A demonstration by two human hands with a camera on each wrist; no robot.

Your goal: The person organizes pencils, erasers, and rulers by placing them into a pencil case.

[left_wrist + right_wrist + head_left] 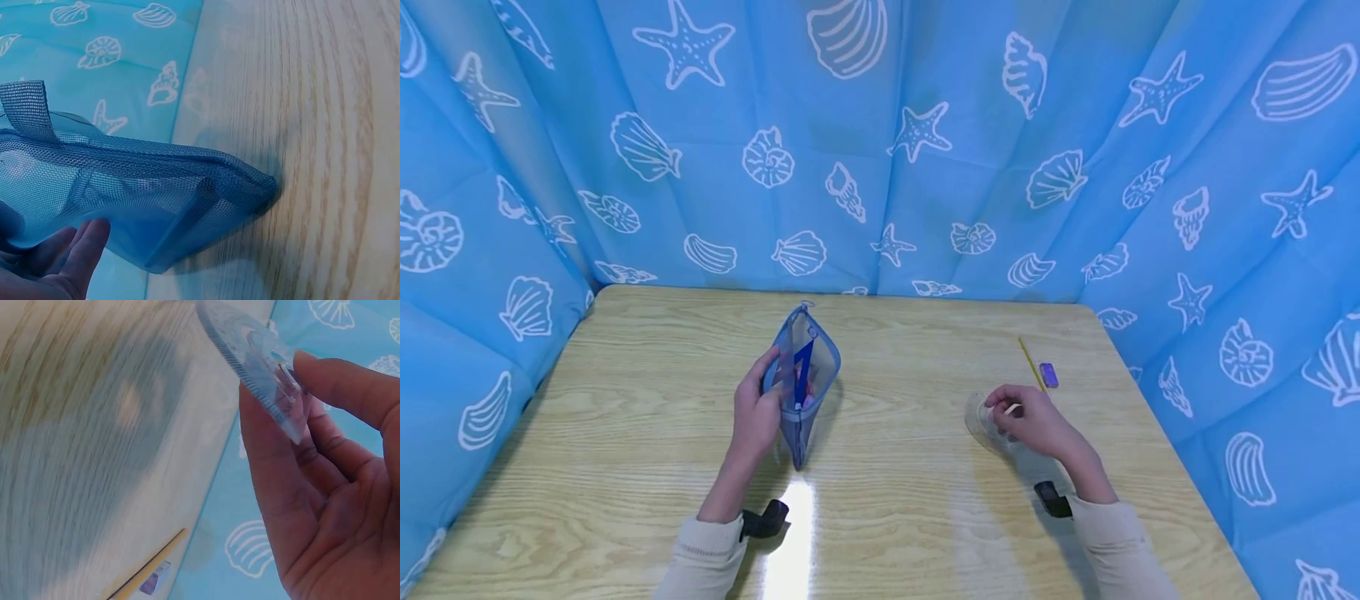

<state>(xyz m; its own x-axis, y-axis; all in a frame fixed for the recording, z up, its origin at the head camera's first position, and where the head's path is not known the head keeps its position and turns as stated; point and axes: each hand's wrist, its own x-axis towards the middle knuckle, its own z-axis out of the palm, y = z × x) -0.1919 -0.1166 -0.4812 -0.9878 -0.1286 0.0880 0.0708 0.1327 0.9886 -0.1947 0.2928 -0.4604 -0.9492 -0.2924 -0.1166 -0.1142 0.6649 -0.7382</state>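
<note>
A blue mesh pencil pouch stands over the left half of the table, its zipped mouth spread apart. My left hand grips its left side, with the thumb at the mouth. Inside show a blue set square and something pinkish, partly hidden by the mesh. My right hand pinches a clear protractor between thumb and fingers, raised above the table at the right. Its graduated edge is plain in the right wrist view. The left wrist view shows the pouch's mesh side and a strap tab.
Beyond my right hand, a yellow pencil and a purple eraser lie side by side on the wooden table. A blue curtain with white shell prints surrounds the table's back and sides.
</note>
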